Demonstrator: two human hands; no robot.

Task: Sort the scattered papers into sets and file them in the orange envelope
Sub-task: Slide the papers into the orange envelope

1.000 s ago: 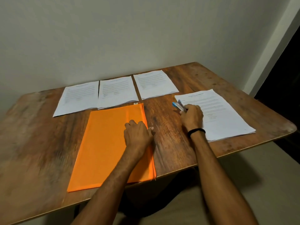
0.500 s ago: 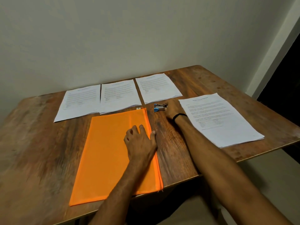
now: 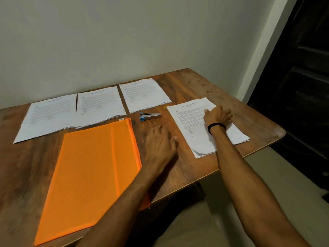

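Observation:
The orange envelope (image 3: 92, 172) lies flat on the wooden table (image 3: 194, 168), front left. Three printed paper sets sit in a row behind it: a left set (image 3: 48, 116), a middle set (image 3: 99, 104) and a right set (image 3: 144, 94). A fourth paper stack (image 3: 192, 125) lies to the right. My right hand (image 3: 218, 115), with a black band at the wrist, rests on that stack with fingers spread. My left hand (image 3: 161, 139) is blurred, fingers extended, over bare wood just right of the envelope's edge, holding nothing.
A small silver and blue stapler (image 3: 150, 116) lies on the table between the envelope and the right paper set. A plain wall stands close behind the table. A dark doorway (image 3: 299, 86) opens at the right, past the table's rounded corner.
My right hand let go of the stapler, leaving it on the table, and moved right onto the fourth stack. My left hand slid off the envelope to the right.

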